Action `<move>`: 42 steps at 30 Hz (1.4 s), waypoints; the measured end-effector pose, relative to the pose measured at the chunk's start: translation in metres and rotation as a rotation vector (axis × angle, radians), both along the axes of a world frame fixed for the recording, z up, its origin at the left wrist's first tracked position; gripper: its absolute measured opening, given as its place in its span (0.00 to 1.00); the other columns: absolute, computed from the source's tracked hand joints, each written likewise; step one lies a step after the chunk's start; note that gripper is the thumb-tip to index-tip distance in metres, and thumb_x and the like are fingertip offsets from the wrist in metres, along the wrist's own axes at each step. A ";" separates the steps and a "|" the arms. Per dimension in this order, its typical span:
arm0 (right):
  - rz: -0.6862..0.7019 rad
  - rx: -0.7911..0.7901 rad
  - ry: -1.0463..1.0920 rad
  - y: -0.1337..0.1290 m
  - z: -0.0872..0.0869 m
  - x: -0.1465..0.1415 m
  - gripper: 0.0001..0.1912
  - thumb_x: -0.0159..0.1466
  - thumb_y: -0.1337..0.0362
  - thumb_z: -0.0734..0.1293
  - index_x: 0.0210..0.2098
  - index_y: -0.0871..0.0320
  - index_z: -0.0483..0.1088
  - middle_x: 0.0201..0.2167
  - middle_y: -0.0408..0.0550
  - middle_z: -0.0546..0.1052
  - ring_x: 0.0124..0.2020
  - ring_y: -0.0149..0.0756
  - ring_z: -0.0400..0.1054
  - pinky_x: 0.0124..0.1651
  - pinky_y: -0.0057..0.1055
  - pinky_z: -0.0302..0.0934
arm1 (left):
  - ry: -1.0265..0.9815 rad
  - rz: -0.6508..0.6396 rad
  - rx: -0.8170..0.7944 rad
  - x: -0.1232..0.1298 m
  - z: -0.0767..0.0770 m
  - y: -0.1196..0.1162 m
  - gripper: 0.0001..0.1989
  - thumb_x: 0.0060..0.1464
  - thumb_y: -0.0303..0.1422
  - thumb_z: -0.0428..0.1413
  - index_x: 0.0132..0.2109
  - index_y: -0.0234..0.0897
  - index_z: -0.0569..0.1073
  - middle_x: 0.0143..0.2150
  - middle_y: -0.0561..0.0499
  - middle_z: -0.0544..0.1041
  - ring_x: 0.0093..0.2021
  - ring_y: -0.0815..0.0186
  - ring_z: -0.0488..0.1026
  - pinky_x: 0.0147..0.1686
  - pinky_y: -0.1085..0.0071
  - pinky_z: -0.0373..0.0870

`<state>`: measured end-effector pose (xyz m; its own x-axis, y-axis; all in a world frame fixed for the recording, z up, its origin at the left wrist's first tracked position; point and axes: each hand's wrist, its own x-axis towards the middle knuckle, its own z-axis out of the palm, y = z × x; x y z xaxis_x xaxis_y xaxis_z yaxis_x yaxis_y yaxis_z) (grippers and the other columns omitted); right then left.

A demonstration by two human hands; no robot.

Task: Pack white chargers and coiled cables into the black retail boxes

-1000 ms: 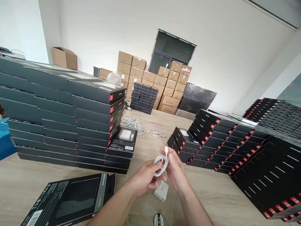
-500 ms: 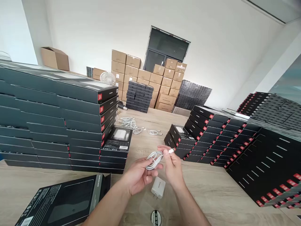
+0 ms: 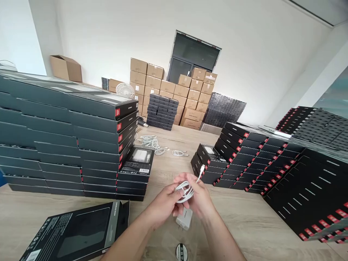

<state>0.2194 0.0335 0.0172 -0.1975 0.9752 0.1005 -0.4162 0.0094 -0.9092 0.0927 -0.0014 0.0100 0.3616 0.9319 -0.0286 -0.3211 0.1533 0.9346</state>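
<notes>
A coiled white charging cable (image 3: 184, 192) is held between my two hands above the table. My left hand (image 3: 171, 201) grips the coil from its left side, thumb on top. My right hand (image 3: 198, 192) closes around the right side of the coil, and one plug end of the cable sticks up past its fingers. Just below the hands lies a white charger (image 3: 184, 219) with its prongs toward me, its upper edge partly covered by my fingers. Nearer me is a round black-and-white sticker (image 3: 181, 252). An open black box (image 3: 81, 232) with a dark window lies at lower left.
Tall stacks of black boxes stand at left (image 3: 67, 145) and right (image 3: 244, 156). Several loose white cables (image 3: 150, 142) lie farther back, with one coiled cable (image 3: 179, 153) beside them. Cardboard cartons (image 3: 190, 98) are piled behind, near a white fan (image 3: 125, 90).
My right hand has moved from the cable's plug end onto the coil, and the plug now points upward. Both hands are closer together and partly cover the charger.
</notes>
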 end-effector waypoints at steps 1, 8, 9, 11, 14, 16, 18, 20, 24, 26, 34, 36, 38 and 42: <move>-0.013 -0.049 0.050 -0.001 0.001 -0.001 0.21 0.55 0.46 0.75 0.35 0.57 0.75 0.29 0.49 0.81 0.31 0.42 0.76 0.30 0.34 0.68 | 0.023 0.005 -0.002 0.000 0.001 0.000 0.23 0.51 0.50 0.60 0.43 0.34 0.71 0.27 0.51 0.75 0.20 0.72 0.67 0.19 0.76 0.54; -0.233 -0.096 0.195 0.003 0.006 0.001 0.34 0.64 0.35 0.57 0.14 0.54 0.56 0.07 0.33 0.52 0.09 0.26 0.50 0.25 0.34 0.65 | 0.293 -0.047 0.131 0.005 0.004 -0.007 0.23 0.56 0.53 0.54 0.35 0.34 0.72 0.26 0.53 0.73 0.21 0.72 0.65 0.24 0.74 0.60; -0.242 -0.083 0.171 0.003 0.006 0.001 0.35 0.64 0.34 0.55 0.14 0.54 0.55 0.07 0.32 0.51 0.09 0.26 0.48 0.24 0.33 0.64 | 0.326 -0.028 0.149 0.006 0.004 -0.007 0.22 0.56 0.52 0.54 0.34 0.34 0.72 0.26 0.53 0.73 0.21 0.71 0.66 0.24 0.73 0.61; -0.239 -0.055 0.132 0.002 0.007 0.001 0.33 0.63 0.34 0.56 0.16 0.53 0.56 0.08 0.33 0.53 0.10 0.27 0.50 0.24 0.34 0.64 | 0.369 0.032 0.163 0.009 0.004 -0.007 0.20 0.55 0.50 0.55 0.32 0.35 0.71 0.25 0.53 0.73 0.21 0.70 0.66 0.24 0.73 0.60; -0.180 -0.028 0.111 -0.001 0.007 -0.003 0.29 0.62 0.36 0.61 0.21 0.53 0.61 0.14 0.37 0.63 0.16 0.32 0.63 0.27 0.34 0.66 | 0.362 0.111 0.170 0.013 0.003 -0.004 0.19 0.55 0.48 0.54 0.32 0.36 0.71 0.25 0.52 0.74 0.20 0.70 0.66 0.22 0.73 0.59; -0.190 -0.042 0.132 -0.002 0.007 -0.005 0.28 0.62 0.38 0.63 0.20 0.53 0.59 0.14 0.36 0.62 0.16 0.31 0.61 0.27 0.34 0.66 | 0.346 0.085 0.165 0.012 0.007 -0.004 0.18 0.56 0.48 0.53 0.32 0.36 0.71 0.27 0.52 0.74 0.21 0.70 0.66 0.23 0.73 0.61; -0.251 -0.075 0.171 0.000 0.008 -0.003 0.31 0.63 0.38 0.62 0.16 0.53 0.54 0.10 0.33 0.55 0.11 0.27 0.52 0.24 0.33 0.65 | 0.393 0.054 0.187 0.005 0.015 -0.006 0.17 0.56 0.47 0.53 0.32 0.36 0.71 0.29 0.52 0.74 0.24 0.68 0.68 0.27 0.72 0.63; -0.315 -0.096 0.214 0.006 0.008 0.006 0.33 0.64 0.38 0.61 0.15 0.53 0.51 0.09 0.32 0.51 0.10 0.25 0.46 0.21 0.32 0.62 | 0.549 0.096 0.229 -0.008 0.025 -0.011 0.14 0.54 0.44 0.54 0.32 0.37 0.71 0.32 0.51 0.74 0.29 0.66 0.70 0.30 0.72 0.63; -0.384 -0.094 0.305 0.023 0.008 0.032 0.28 0.63 0.44 0.66 0.17 0.53 0.55 0.11 0.32 0.56 0.12 0.26 0.51 0.27 0.35 0.67 | 0.980 0.095 0.177 -0.031 0.032 -0.023 0.08 0.38 0.33 0.61 0.27 0.41 0.69 0.27 0.53 0.72 0.27 0.64 0.65 0.26 0.71 0.53; -0.344 -0.082 0.327 0.029 0.005 0.041 0.23 0.61 0.49 0.69 0.19 0.54 0.59 0.13 0.34 0.61 0.15 0.29 0.59 0.35 0.40 0.71 | 1.105 0.027 0.152 -0.031 0.024 -0.026 0.10 0.31 0.29 0.61 0.24 0.42 0.67 0.24 0.53 0.69 0.24 0.64 0.61 0.26 0.69 0.52; -0.418 -0.137 0.210 0.037 -0.007 0.042 0.10 0.62 0.55 0.68 0.31 0.56 0.70 0.28 0.49 0.83 0.37 0.46 0.79 0.46 0.46 0.72 | 0.908 0.360 0.189 -0.003 -0.012 -0.008 0.14 0.44 0.30 0.59 0.22 0.43 0.59 0.23 0.51 0.65 0.32 0.55 0.69 0.38 0.63 0.59; -0.441 -0.120 0.155 0.036 -0.009 0.039 0.10 0.61 0.56 0.68 0.34 0.57 0.72 0.33 0.53 0.84 0.44 0.47 0.78 0.48 0.43 0.70 | 0.830 0.417 0.150 0.000 -0.015 -0.001 0.09 0.49 0.30 0.56 0.27 0.42 0.62 0.25 0.50 0.68 0.32 0.56 0.71 0.37 0.64 0.62; -0.466 -0.095 0.078 0.034 -0.011 0.034 0.13 0.61 0.55 0.68 0.39 0.58 0.74 0.37 0.54 0.84 0.49 0.48 0.76 0.48 0.40 0.69 | 0.743 0.457 0.106 0.005 -0.018 0.005 0.03 0.55 0.32 0.52 0.38 0.40 0.66 0.30 0.48 0.73 0.30 0.58 0.72 0.32 0.66 0.66; -0.496 0.036 -0.111 0.023 -0.016 0.018 0.24 0.65 0.47 0.63 0.51 0.59 0.73 0.48 0.56 0.81 0.56 0.48 0.71 0.53 0.41 0.66 | 0.219 0.533 -0.037 0.023 -0.021 0.009 0.21 0.57 0.33 0.52 0.57 0.39 0.61 0.50 0.40 0.76 0.43 0.59 0.78 0.33 0.68 0.74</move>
<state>0.2371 0.0569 0.0014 0.2768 0.9507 0.1399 -0.2545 0.2130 -0.9433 0.1156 0.0072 -0.0111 -0.1759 0.9807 -0.0857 -0.1627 0.0569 0.9850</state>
